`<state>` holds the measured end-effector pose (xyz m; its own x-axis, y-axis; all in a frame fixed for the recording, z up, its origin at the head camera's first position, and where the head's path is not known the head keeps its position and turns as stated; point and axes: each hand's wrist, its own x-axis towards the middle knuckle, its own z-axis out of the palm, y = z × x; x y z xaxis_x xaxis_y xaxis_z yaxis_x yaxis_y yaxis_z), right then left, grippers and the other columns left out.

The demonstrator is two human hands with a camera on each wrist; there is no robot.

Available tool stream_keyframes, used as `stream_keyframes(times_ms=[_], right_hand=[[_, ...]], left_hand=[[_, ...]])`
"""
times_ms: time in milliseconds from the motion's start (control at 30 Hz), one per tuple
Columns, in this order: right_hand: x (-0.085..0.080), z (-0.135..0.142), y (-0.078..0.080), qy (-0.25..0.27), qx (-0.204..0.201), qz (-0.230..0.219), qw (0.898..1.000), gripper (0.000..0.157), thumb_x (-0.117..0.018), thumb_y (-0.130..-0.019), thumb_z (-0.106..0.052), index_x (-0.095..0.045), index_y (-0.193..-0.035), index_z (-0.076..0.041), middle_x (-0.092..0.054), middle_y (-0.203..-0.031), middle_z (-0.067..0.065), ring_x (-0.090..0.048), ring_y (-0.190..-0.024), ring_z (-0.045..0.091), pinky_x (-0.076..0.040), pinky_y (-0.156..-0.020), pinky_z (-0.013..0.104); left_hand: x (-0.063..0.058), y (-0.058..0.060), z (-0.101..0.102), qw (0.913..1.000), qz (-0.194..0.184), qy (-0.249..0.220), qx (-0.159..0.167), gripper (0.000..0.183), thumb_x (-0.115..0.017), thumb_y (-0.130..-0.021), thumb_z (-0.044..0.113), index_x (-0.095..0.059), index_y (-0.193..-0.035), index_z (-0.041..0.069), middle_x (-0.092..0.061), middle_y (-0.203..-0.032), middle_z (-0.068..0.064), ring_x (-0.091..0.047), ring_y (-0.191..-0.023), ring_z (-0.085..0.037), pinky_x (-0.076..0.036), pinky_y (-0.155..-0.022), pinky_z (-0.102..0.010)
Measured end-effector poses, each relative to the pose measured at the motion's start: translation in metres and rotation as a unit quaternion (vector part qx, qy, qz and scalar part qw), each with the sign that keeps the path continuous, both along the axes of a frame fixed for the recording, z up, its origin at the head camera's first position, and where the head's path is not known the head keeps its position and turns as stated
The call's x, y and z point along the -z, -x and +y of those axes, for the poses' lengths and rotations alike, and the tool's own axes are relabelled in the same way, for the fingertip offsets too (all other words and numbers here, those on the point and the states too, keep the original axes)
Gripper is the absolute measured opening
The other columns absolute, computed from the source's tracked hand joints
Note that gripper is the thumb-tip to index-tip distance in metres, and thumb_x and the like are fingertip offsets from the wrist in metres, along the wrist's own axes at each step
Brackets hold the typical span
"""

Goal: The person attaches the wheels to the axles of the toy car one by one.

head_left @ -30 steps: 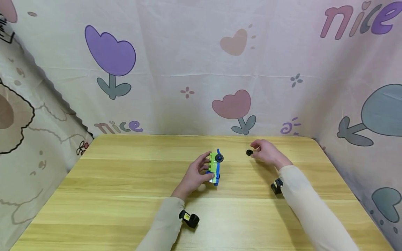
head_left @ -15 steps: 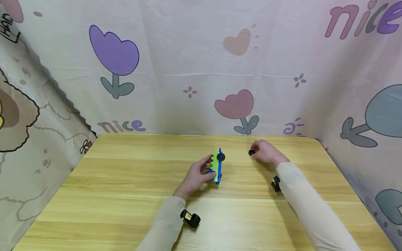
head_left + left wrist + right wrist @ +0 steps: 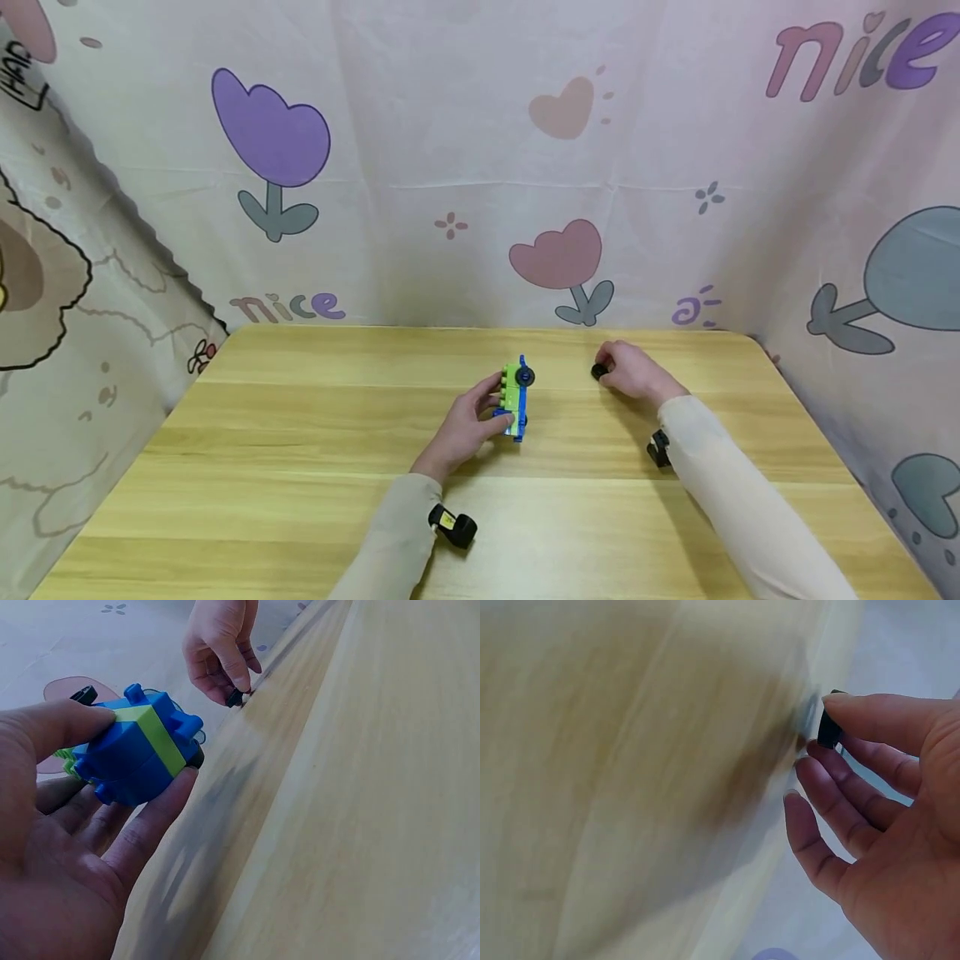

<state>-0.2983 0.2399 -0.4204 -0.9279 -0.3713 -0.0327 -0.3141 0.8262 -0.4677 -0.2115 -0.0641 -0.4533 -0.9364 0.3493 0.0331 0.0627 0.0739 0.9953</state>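
"nice" (image 3: 872, 65) twice on backdrop (image 3: 420, 100): upper right, lower left. "HA" (image 3: 15, 70) on left cloth (image 3: 45, 433), next letter unclear.

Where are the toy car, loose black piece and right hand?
Toy car (image 3: 511, 398), head view: its green side.
Loose black piece (image 3: 828, 732), right wrist view: its side.
Right hand (image 3: 900, 832), right wrist view: palm.

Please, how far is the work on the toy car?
Done: the toy car looks mostly built, with a wheel on its side.
In hand: the left hand holds the car, and the right hand pinches a small black part.
Remaining: probably fitting that part, which is apart from the car.
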Motion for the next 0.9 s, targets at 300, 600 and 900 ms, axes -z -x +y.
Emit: stream_keyframes(times_ms=[300, 600, 900], right_hand=[[-0.01, -0.006, -0.016, 0.028, 0.006, -0.003, 1.0, 0.025, -0.066, -0.083, 0.003, -0.06, -0.107, 0.003, -0.061, -0.092, 0.009, -0.056, -0.086, 0.026, -0.048, -0.082, 0.044], [-0.015, -0.012, -0.033, 0.062, 0.003, 0.007, 0.998, 0.022, -0.068, -0.085, 0.002, -0.061, -0.105, 0.0, -0.062, -0.09, 0.006, -0.058, -0.085, 0.023, -0.048, -0.08, 0.041], [-0.023, -0.016, -0.05, 0.076, -0.002, 0.024, 0.997, 0.023, -0.069, -0.087, -0.001, -0.062, -0.109, -0.001, -0.064, -0.095, 0.005, -0.06, -0.09, 0.023, -0.048, -0.085, 0.046]], left_hand=[[-0.001, -0.002, -0.001, 0.9998, -0.004, -0.018, 0.007, 0.07, -0.067, -0.093, 0.007, -0.031, -0.153, 0.008, -0.044, -0.144, -0.012, -0.055, -0.119, -0.026, -0.052, -0.088, -0.032], [0.0, -0.003, -0.002, 0.9994, -0.01, -0.033, -0.003, 0.071, -0.068, -0.09, 0.002, -0.034, -0.152, 0.006, -0.046, -0.143, -0.014, -0.054, -0.12, -0.028, -0.052, -0.09, -0.033], [-0.004, -0.003, -0.002, 0.9993, -0.004, -0.038, -0.002, 0.075, -0.07, -0.085, -0.001, -0.035, -0.151, 0.006, -0.047, -0.141, -0.013, -0.056, -0.117, -0.027, -0.049, -0.094, -0.037]])
